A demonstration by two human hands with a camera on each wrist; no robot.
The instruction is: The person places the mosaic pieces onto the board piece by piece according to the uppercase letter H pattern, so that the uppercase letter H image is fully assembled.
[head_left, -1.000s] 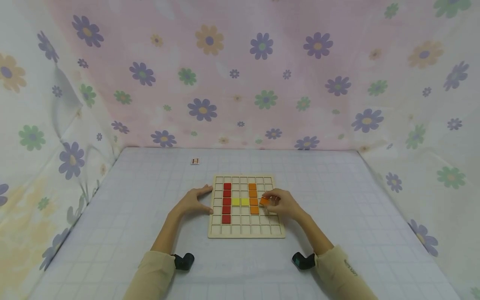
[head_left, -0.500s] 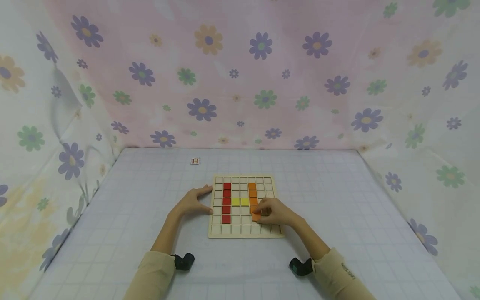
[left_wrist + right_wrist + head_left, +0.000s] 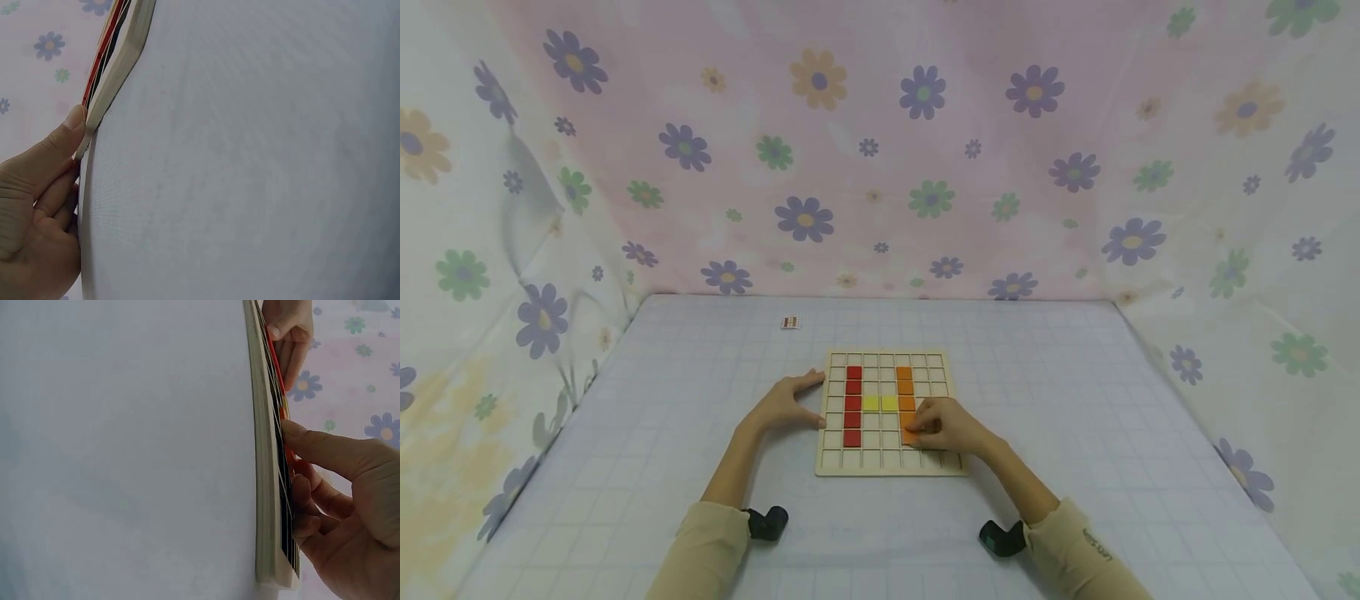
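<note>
A pale wooden grid board [image 3: 872, 459] lies on the table. In its cells sit a column of red tiles [image 3: 853, 403], two yellow tiles [image 3: 889, 403] and a column of orange tiles [image 3: 906, 381], forming an H. My left hand [image 3: 780, 404] rests at the board's left edge, thumb and fingers spread along it. With thumb and fingertips, my right hand [image 3: 951, 427] pinches an orange tile [image 3: 907, 439] at the near end of the orange column, partly hidden by the fingers. In the right wrist view the thumb [image 3: 312, 447] presses down at the board's surface.
A small printed card [image 3: 791, 322] lies behind the board, to the left. The table has a pale checked cloth [image 3: 625, 467]; a flowered curtain [image 3: 880, 167] stands behind and at both sides. Black wrist-worn devices [image 3: 769, 523] sit at both wrists.
My right hand has carried the orange tile left and toward me, from the board's right part to the near end of the orange column, where it now lies lined up. The left hand stays put.
</note>
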